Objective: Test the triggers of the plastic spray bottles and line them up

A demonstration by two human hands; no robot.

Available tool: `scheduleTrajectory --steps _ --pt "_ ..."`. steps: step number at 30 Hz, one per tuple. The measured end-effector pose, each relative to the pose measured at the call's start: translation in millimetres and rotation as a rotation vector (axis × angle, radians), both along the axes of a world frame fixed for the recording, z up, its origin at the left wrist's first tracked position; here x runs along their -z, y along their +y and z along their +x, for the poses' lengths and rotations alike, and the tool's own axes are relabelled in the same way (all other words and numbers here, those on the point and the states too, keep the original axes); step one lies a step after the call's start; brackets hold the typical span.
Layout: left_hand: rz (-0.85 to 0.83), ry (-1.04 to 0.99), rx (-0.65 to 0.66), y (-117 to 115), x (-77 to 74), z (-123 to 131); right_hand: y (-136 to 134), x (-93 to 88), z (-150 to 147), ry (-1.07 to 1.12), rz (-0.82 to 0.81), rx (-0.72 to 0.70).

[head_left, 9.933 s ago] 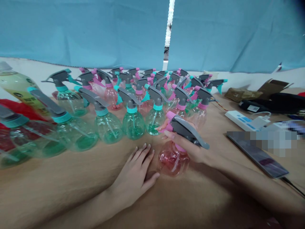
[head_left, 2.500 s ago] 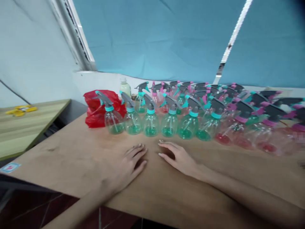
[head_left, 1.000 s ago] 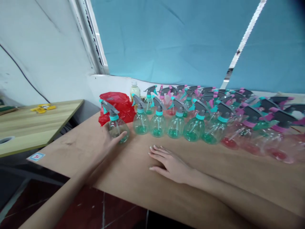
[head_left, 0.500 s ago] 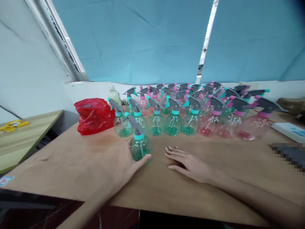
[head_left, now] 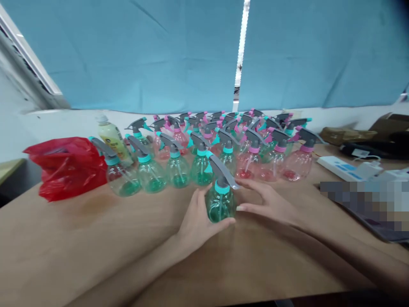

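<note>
A green spray bottle [head_left: 220,204] with a turquoise collar and grey trigger head stands upright in front of me. My left hand [head_left: 198,224] is closed around its left side, the thumb lying across the front. My right hand [head_left: 270,202] is at the bottle's right side, its fingers and thumb apart; whether the fingertips touch the bottle I cannot tell. Close behind is a row of similar bottles, among them a green spray bottle [head_left: 152,177] and a pink spray bottle [head_left: 297,165] at the right end.
Several more spray bottles crowd toward the wall. At the left sit a crumpled red plastic bag [head_left: 72,168] and a bottle with yellowish contents [head_left: 113,138]. A white power strip [head_left: 340,167] and a blurred dark flat object [head_left: 361,211] lie at the right on the wooden table [head_left: 105,238].
My view has turned to the right. The held bottle is now between my hands, and my right hand has lifted off the tabletop to the bottle's side.
</note>
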State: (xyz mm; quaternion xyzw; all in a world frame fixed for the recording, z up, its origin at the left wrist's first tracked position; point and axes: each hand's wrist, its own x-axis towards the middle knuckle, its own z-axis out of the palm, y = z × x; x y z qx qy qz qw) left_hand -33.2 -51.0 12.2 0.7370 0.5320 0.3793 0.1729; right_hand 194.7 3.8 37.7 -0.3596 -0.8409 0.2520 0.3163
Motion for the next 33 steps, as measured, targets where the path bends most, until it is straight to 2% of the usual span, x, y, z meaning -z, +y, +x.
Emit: scheduleTrajectory --steps 5,8,12,15,19,23,28,33 --pt "0.027 -0.022 0.086 16.8 1.9 28.1 -0.4 -25.5 -18.2 0.284 -0.059 -0.035" --pt "0.043 0.006 0.100 23.1 2.6 38.0 -0.2 -29.1 -30.5 0.414 -0.129 0.030" --pt "0.105 0.029 0.110 25.8 3.1 44.5 3.6 -31.4 -40.2 0.471 -0.063 0.117" --pt "0.126 0.050 0.086 25.1 5.7 45.9 8.2 -33.9 -44.3 0.476 -0.059 0.119" --pt "0.102 0.099 0.070 23.5 9.8 43.9 12.2 -33.8 -46.1 0.488 -0.094 0.066" --pt "0.071 0.128 0.127 23.1 10.3 37.1 16.2 -29.8 -44.0 0.484 -0.081 0.078" --pt "0.043 0.150 0.230 24.5 6.8 18.3 21.9 -32.5 -40.6 0.458 -0.093 -0.061" --pt "0.104 0.192 0.281 24.5 5.2 -1.0 29.3 -36.1 -35.8 0.419 -0.051 -0.020"
